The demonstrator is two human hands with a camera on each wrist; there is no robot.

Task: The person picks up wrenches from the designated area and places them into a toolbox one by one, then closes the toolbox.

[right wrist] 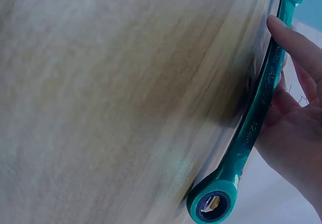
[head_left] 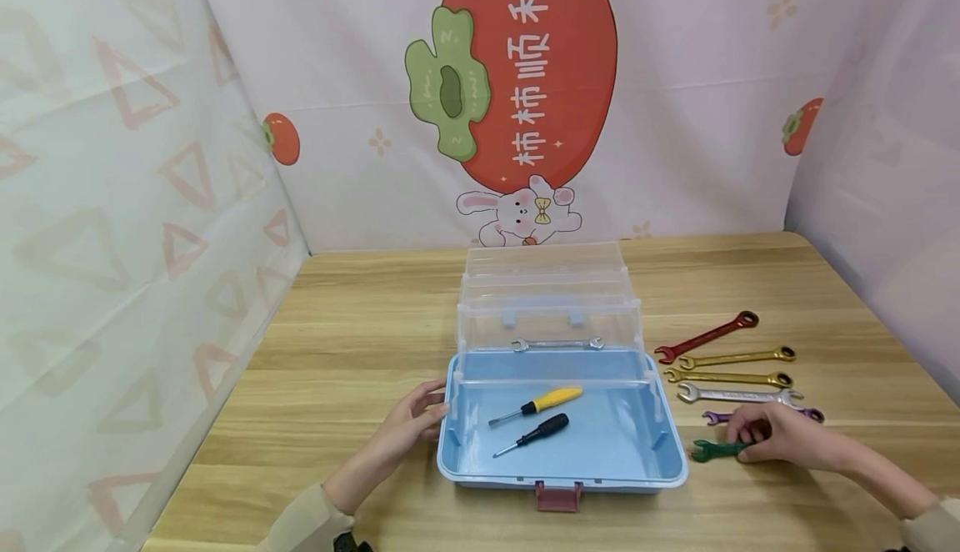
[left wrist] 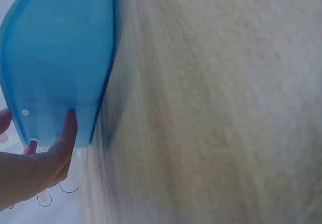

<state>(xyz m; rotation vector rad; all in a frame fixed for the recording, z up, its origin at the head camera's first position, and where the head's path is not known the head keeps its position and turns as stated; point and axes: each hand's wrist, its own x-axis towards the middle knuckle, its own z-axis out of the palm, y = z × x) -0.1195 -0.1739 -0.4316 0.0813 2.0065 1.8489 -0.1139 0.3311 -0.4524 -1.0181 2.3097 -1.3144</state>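
Observation:
My left hand (head_left: 420,410) rests against the left side of a light blue toolbox (head_left: 562,480), its straight fingers touching the outer wall (left wrist: 60,43) in the left wrist view. To the right of the box, my right hand (head_left: 783,435) pinches a green ratchet wrench (head_left: 716,450) between thumb and fingers. The right wrist view shows the wrench (right wrist: 251,118) with its ring end low, near the tabletop. A purple wrench (head_left: 716,418) lies just behind, partly hidden by that hand. Inside the toolbox are a yellow screwdriver (head_left: 557,398) and a black screwdriver (head_left: 553,426).
Clear trays (head_left: 547,318) stand raised at the back of the toolbox, with a small silver wrench (head_left: 558,344) on one. Right of the box lie a red wrench (head_left: 705,338), two gold wrenches (head_left: 738,358) and a silver wrench (head_left: 738,395). A maroon latch (head_left: 557,498) hangs in front.

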